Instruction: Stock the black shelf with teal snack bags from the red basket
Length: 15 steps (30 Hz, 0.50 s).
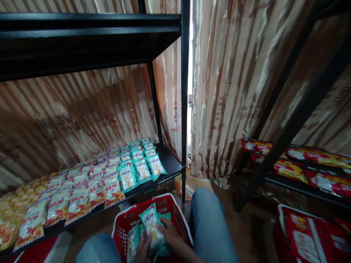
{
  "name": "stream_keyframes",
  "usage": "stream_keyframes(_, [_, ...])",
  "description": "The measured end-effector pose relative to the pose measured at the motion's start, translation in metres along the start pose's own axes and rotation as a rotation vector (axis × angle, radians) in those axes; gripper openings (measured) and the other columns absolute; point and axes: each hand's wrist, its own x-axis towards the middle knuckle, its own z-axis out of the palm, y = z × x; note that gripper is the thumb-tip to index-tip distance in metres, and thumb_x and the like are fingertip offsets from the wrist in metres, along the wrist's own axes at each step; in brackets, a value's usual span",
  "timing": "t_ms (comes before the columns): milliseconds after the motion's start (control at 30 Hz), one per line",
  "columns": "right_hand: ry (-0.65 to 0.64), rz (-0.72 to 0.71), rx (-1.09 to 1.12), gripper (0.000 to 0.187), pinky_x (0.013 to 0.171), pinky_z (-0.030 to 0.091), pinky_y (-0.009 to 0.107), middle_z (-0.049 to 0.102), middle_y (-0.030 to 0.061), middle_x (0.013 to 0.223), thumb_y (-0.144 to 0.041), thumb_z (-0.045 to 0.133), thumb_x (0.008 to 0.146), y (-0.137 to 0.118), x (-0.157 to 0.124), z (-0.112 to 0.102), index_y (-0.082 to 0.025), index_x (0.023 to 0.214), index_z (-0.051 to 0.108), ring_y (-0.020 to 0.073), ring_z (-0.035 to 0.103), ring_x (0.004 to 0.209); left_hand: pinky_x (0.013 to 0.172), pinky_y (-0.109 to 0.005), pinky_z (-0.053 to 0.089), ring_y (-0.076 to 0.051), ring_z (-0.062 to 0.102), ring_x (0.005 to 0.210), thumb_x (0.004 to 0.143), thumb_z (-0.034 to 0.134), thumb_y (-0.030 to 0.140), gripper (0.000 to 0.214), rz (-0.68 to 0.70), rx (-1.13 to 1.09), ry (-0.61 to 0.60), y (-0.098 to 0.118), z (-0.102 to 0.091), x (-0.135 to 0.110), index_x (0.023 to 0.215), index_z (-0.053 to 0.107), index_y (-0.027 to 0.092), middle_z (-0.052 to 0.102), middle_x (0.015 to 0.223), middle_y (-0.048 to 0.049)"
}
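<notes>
Both my hands are over a red plastic basket [179,215] with a white rim, between my knees. A teal-and-white snack bag [150,223], tilted upright, is held between them. My left hand [144,247] grips its lower left side, and my right hand [170,233] has its fingers closed on the right side. More bags of the same kind lie in the basket, one snack bag [132,243] at the left. Part of the basket's contents is hidden behind my hands.
On the black shelf [171,166] ahead stand rows of teal snack bags [142,170], white-and-orange snack bags [78,202] and yellow packs [11,223]. An upper shelf [90,33] hangs over them. Right, red packets [285,168] lie on another rack, above a red box [309,233].
</notes>
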Motion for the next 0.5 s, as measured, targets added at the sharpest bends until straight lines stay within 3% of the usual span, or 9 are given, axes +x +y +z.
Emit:
stream_keyframes(100, [-0.012, 0.061, 0.037, 0.052, 0.09, 0.045, 0.034, 0.067, 0.0121, 0.111, -0.054, 0.059, 0.069, -0.004, -0.006, -0.006, -0.015, 0.103, 0.065, 0.0272, 0.061, 0.106, 0.106, -0.047, 0.039, -0.032, 0.035, 0.135, 0.058, 0.076, 0.033, 0.04, -0.241, -0.092, -0.016, 0.007, 0.008, -0.001, 0.097, 0.064, 0.028, 0.068, 0.108, -0.0108])
stream_keyframes(200, [-0.007, 0.082, 0.045, 0.05, 0.087, 0.047, 0.035, 0.067, 0.0118, 0.111, -0.049, 0.059, 0.071, -0.012, -0.014, -0.008, -0.015, 0.107, 0.064, 0.0271, 0.063, 0.103, 0.098, -0.047, 0.047, -0.031, 0.051, 0.124, 0.07, 0.066, 0.03, 0.054, -0.449, -0.181, -0.024, 0.014, 0.012, -0.003, 0.122, 0.052, 0.025, 0.067, 0.113, -0.0106])
stream_keyframes(300, [-0.006, 0.068, -0.008, 0.052, 0.085, 0.048, 0.033, 0.066, 0.0142, 0.112, -0.043, 0.056, 0.074, -0.025, -0.023, -0.009, -0.013, 0.116, 0.059, 0.0252, 0.064, 0.101, 0.095, -0.043, 0.049, -0.029, 0.051, 0.124, 0.07, 0.065, 0.028, 0.056, -0.433, -0.193, -0.019, 0.021, 0.011, -0.009, 0.124, 0.049, 0.026, 0.062, 0.123, -0.0101])
stream_keyframes(500, [0.04, -0.141, -0.115, 0.05, 0.093, 0.044, 0.033, 0.066, 0.0104, 0.116, -0.048, 0.048, 0.082, -0.054, -0.035, -0.01, -0.019, 0.122, 0.057, 0.0234, 0.061, 0.108, 0.093, -0.039, 0.049, -0.029, 0.049, 0.126, 0.066, 0.069, 0.028, 0.044, -0.306, -0.185, -0.001, 0.042, 0.017, -0.013, 0.107, 0.056, 0.027, 0.064, 0.119, -0.0068])
